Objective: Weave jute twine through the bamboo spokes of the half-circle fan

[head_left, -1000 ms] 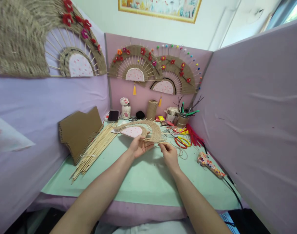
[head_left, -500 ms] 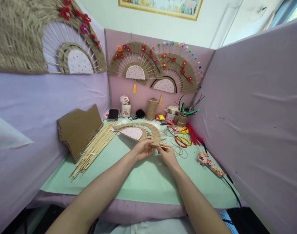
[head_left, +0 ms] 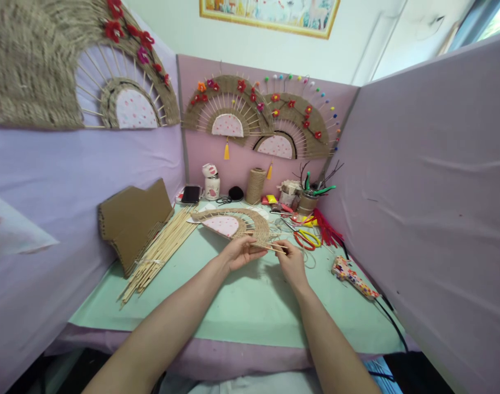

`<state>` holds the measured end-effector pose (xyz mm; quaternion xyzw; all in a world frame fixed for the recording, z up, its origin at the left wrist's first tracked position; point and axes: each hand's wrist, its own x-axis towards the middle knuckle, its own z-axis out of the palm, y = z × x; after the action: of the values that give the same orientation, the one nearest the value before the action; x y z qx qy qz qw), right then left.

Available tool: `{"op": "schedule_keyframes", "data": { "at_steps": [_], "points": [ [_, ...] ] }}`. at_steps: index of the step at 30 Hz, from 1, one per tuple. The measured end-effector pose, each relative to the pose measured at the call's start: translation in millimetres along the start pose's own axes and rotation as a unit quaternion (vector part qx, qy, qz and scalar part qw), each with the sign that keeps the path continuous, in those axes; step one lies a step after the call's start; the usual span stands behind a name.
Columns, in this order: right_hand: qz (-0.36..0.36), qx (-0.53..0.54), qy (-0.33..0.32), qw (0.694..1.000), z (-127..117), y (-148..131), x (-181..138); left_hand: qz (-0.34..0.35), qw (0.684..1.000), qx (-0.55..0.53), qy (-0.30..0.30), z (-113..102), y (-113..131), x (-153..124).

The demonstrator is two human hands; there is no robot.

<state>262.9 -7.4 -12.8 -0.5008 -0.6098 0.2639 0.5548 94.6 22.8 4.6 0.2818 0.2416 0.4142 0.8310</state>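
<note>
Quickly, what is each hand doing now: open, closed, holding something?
Left hand: closed on the woven fan.
Right hand: closed, pinching the same fan's edge.

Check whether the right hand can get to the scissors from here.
Probably yes: the scissors lie on the mat just beyond the right hand, with only loose twine between. That hand is pinching the edge of the fan, though, and would have to let go.

Skewer bundle [head_left: 160, 254] lies left of the woven fan [head_left: 237, 224]; scissors [head_left: 305, 238] lie right.
</note>
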Motion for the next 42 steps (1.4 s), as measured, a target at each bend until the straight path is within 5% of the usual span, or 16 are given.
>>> {"op": "schedule_keyframes", "data": {
  "at_steps": [7,14,18,25,30,42],
  "points": [
    [0.053,0.187,0.069,0.979,-23,15,7,0.016,1.0,-0.016,-0.016,-3,2,1],
    [0.058,0.309,-0.008,0.949,-25,7,-3,0.017,1.0,-0.025,0.001,-3,2,1],
    [0.052,0.338,0.015,0.94,-23,2,-3,0.017,1.0,-0.02,0.01,0,2,0],
    [0.116,0.186,0.086,0.972,-23,11,3,0.014,1.0,-0.01,-0.006,-2,1,0],
    [0.075,0.052,0.066,0.994,-20,15,1,0.013,0.999,0.003,-0.036,-4,2,-2],
    [0.052,0.029,0.081,0.995,-18,5,-2,-0.049,0.99,0.04,-0.13,-6,-1,-8]
  ]
}}
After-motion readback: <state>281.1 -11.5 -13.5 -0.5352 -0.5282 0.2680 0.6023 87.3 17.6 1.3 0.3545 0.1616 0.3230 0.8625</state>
